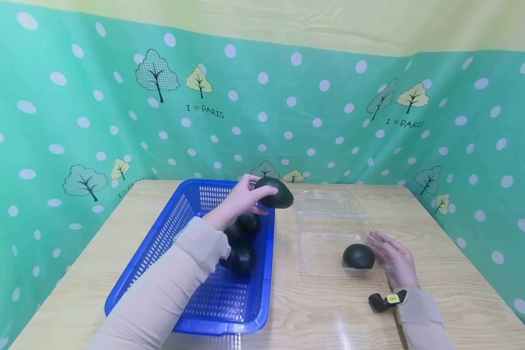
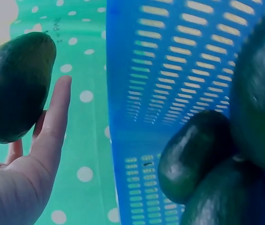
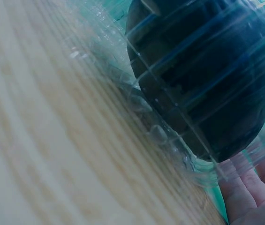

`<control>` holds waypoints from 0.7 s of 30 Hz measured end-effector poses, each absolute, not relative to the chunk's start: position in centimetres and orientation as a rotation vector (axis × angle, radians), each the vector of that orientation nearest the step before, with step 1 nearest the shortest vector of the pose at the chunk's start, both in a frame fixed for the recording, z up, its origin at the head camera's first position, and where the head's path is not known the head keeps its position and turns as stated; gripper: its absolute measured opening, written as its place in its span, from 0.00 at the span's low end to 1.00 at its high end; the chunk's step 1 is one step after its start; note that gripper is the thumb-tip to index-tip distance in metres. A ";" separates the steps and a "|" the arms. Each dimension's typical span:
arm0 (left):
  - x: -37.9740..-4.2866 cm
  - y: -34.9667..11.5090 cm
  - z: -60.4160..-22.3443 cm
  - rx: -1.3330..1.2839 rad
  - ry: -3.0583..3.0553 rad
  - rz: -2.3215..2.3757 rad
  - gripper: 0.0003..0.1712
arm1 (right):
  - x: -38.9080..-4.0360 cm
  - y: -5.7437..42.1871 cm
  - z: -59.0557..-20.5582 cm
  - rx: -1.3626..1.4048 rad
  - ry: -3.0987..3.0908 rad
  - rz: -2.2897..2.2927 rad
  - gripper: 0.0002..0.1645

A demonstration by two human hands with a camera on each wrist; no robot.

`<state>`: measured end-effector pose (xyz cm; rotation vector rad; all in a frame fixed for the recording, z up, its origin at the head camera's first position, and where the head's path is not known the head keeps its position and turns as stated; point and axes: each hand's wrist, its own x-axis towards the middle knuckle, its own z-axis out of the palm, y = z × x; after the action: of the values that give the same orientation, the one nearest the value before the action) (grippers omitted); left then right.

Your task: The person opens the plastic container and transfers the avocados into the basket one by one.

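My left hand grips a dark green avocado, raised above the right rim of the blue plastic basket. The left wrist view shows this avocado between thumb and fingers. Inside the basket, several more avocados lie together, partly hidden by my left sleeve. A clear plastic clamshell box stands to the right with its lid tipped back. One avocado sits in the box's near right corner. Beside that corner, my right hand rests with fairly straight fingers against the box's right side.
The wooden table carries everything. A green dotted curtain hangs behind and along both sides. The box's raised lid lies toward the table's back edge. A small black camera is strapped at my right wrist.
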<state>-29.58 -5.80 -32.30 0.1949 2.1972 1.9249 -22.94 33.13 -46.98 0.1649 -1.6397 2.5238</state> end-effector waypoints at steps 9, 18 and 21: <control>-30.0 -7.1 -32.7 0.192 2.156 1.964 0.36 | -22.9 33.1 -46.9 0.141 -1.672 2.504 0.19; -30.0 -8.0 -32.5 0.184 2.158 1.961 0.37 | -23.0 33.0 -46.7 0.111 -1.684 2.500 0.18; -30.1 -8.4 -32.7 0.195 2.168 1.953 0.34 | -23.0 33.1 -46.8 0.110 -1.686 2.498 0.18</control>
<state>-30.10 -8.36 -32.67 0.1953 2.1681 1.9530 -23.00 33.06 -46.84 0.1105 -1.6864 2.4977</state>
